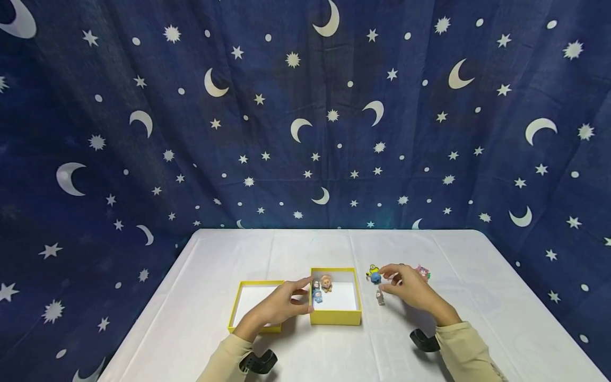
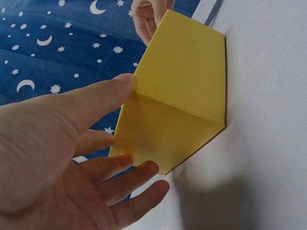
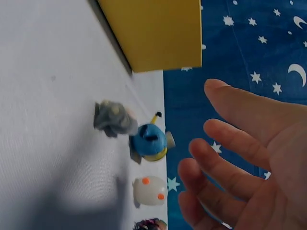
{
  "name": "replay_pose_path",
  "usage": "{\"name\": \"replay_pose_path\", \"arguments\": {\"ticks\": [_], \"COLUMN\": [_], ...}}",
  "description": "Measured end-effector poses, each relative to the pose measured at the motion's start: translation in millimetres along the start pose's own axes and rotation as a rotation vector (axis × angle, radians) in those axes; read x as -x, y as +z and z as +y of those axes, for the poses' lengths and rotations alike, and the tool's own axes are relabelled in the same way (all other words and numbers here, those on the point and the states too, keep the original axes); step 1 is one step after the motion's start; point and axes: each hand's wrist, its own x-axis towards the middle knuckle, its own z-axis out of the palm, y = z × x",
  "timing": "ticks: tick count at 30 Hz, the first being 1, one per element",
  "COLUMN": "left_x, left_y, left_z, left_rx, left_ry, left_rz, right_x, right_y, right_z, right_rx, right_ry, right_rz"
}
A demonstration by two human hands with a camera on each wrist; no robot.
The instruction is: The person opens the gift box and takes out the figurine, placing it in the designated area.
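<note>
My left hand touches the left wall of a yellow box. In the left wrist view, its thumb lies at the box corner edge and its fingers are spread along the side. Inside the box sit a brown-orange figurine and a blue-clad figurine, by the left wall. Nothing is between the loosely bent fingers of my right hand, held over the toys right of the box. Nearest to it are a small grey figurine and a blue and yellow minion figurine.
A shallow yellow-rimmed tray, like a box lid, lies left of the box, partly under my left arm. A white toy with orange spots and a pink figurine stand farther right. A starry blue curtain hangs behind the white table.
</note>
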Motion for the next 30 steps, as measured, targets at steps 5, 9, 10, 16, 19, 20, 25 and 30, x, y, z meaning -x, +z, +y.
{"name": "replay_pose_path", "arguments": {"ticks": [5,9,10,16,19,20,25,30], "left_x": [-1.2,-1.8,-1.9,-1.2,-0.7,-0.5,-0.3,-0.3], "left_y": [-1.3,-1.2,-1.0,-0.1,-0.4,-0.5,-0.3,0.4], "left_z": [0.7,-0.1,-0.4,-1.1,-0.8,-0.7,-0.4,-0.8], "left_rx": [-0.009,-0.012,-0.013,-0.009,-0.012,-0.014,-0.016,-0.01], "left_ry": [-0.007,0.005,0.004,0.002,0.002,0.001,0.0,0.012], "left_rz": [-0.001,-0.007,-0.007,-0.005,-0.004,-0.003,-0.004,-0.004], "right_x": [-2.0,-3.0,-3.1,-2.6,-2.8,-3.0,-5.1,-8.7], "right_y": [5.0,9.5,10.3,12.6,12.8,13.1,15.4,20.0], "right_z": [-4.7,-6.1,-6.5,-11.3,-15.1,-16.4,-23.8,-28.2], "right_rx": [-0.013,-0.034,-0.036,-0.054,-0.064,-0.062,-0.065,-0.079], "right_ry": [-0.011,-0.041,-0.049,-0.105,-0.114,-0.109,-0.071,-0.048], "right_rz": [0.033,0.061,0.066,0.092,0.081,0.074,0.041,0.029]}}
